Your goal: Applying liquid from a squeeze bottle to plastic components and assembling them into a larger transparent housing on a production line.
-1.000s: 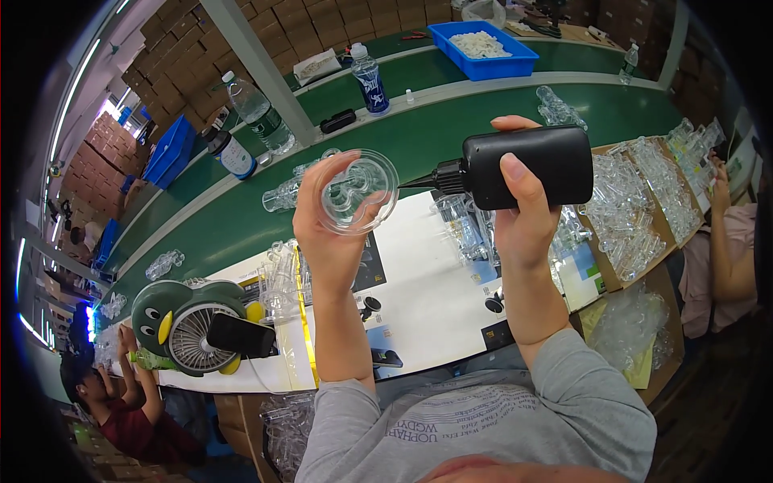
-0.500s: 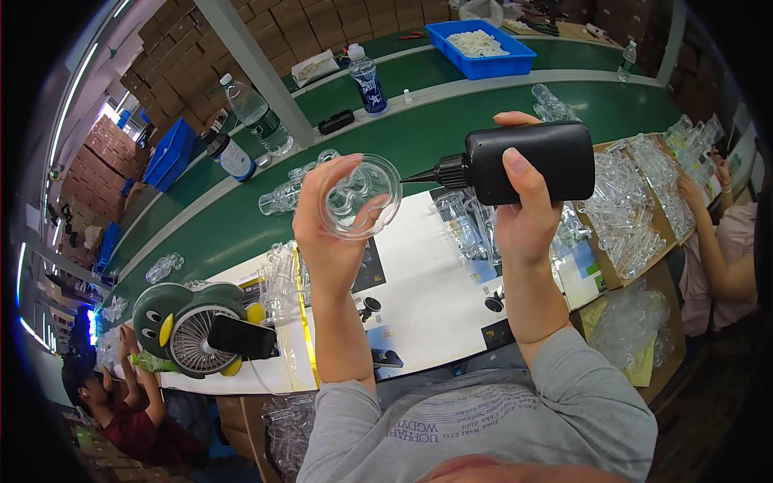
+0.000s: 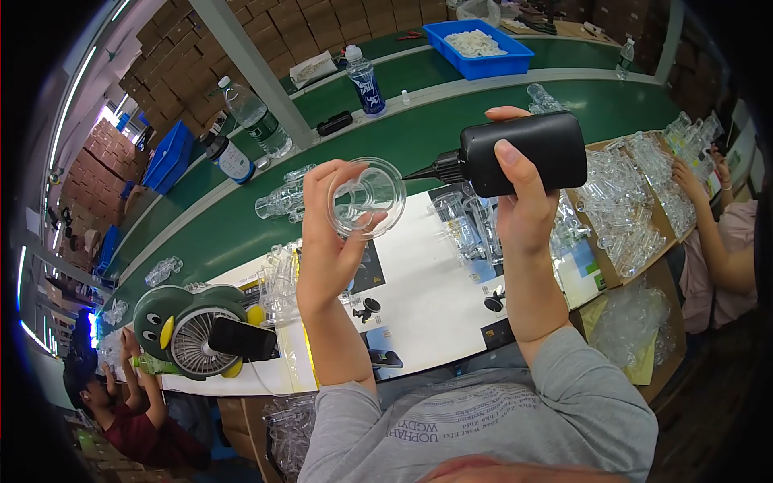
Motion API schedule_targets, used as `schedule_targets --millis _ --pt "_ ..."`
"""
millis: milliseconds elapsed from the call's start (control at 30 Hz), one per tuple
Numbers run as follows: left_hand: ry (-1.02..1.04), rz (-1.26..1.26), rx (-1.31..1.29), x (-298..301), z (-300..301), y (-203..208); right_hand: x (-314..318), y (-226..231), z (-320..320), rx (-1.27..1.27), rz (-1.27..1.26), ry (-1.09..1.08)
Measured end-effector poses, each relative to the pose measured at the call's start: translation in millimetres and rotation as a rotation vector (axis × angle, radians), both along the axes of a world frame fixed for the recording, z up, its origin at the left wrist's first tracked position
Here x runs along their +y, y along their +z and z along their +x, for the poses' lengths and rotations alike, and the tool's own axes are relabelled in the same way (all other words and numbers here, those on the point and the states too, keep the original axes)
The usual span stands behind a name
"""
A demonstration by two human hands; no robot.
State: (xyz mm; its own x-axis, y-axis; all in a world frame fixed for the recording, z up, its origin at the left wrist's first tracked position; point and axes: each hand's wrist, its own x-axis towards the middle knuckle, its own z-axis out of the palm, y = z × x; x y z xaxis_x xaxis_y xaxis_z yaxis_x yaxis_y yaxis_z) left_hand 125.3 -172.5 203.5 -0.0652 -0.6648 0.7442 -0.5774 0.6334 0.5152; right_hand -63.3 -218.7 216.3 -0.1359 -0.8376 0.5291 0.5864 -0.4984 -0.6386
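Note:
Between thumb and fingers, my left hand (image 3: pixel 326 233) grips a clear plastic piece (image 3: pixel 366 197) with a round flanged rim, its open end turned toward me. My right hand (image 3: pixel 525 189) is wrapped round a black squeeze bottle (image 3: pixel 527 153) lying sideways, its thin pointed nozzle (image 3: pixel 435 169) aimed left. The nozzle's tip is at the right side of the rim; whether it touches cannot be made out. Below both hands lies a white printed sheet (image 3: pixel 427 274) on the table. Several clear plastic parts (image 3: pixel 459 221) lie beyond my right forearm, others (image 3: pixel 282 201) behind my left hand.
A green penguin-shaped fan (image 3: pixel 189 326) with a phone against it stands left. Bottles (image 3: pixel 256 117) and a blue tray (image 3: pixel 479 48) of white pieces are at the back. Clear parts fill boxes (image 3: pixel 620 213) at right. Co-workers (image 3: pixel 725 241) sit on both sides.
The clear piece has turned slightly in my left hand, which moved a little right. The black bottle has shifted slightly left and up, its nozzle staying by the rim.

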Motion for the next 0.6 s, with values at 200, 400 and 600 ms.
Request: schedule_targets --millis 200,400,600 --pt "-0.07 0.08 0.061 6 5 3 0 0 -2 0.013 0.001 0.021" --pt "-0.14 0.045 0.198 1 15 -5 0 1 -2 0.016 -0.008 0.06" --pt "-0.131 -0.016 0.157 -2 19 -2 1 1 -2 0.023 -0.02 0.047"
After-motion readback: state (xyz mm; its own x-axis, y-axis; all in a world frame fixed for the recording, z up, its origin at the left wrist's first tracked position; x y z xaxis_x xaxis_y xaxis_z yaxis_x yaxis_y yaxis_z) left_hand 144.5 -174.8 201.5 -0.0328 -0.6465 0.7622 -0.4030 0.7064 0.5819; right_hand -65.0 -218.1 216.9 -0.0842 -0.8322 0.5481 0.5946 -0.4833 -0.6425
